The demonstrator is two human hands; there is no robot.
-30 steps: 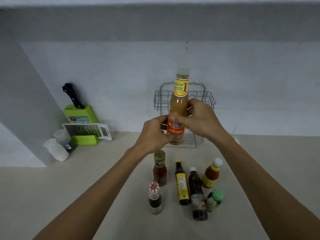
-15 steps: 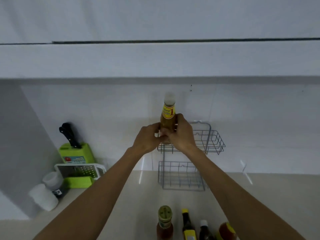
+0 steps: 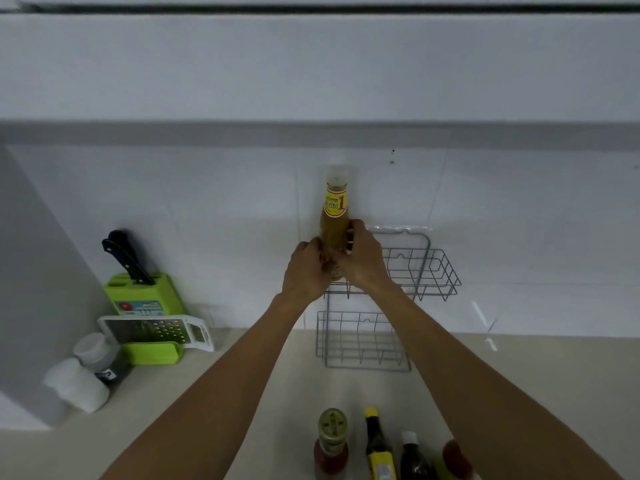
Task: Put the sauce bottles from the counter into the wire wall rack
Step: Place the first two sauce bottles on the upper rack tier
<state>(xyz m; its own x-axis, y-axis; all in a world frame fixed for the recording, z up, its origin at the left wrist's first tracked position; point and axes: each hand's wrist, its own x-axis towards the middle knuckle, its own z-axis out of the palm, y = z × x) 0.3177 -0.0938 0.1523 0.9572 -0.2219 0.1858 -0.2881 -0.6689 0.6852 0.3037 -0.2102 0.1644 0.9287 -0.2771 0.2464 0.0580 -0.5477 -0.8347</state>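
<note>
A tall brown sauce bottle with a yellow neck label and a clear cap stands upright at the left end of the upper basket of the grey wire wall rack. My left hand and my right hand both wrap its lower half, hiding its base. The rack's lower basket holds nothing. On the counter near the bottom edge stand a red sauce bottle with a green cap, a dark bottle with a yellow label, a dark bottle with a white cap and part of an orange-red bottle.
At the left stand a green knife block with a black-handled knife, a white grater on a green tray, and two white-capped jars. A grey side wall closes the left. An overhead cabinet edge runs across the top.
Both hands carried the tall bottle up from over the counter to the rack's upper basket. In the last half second it hardly moved; the view tilted slightly.
</note>
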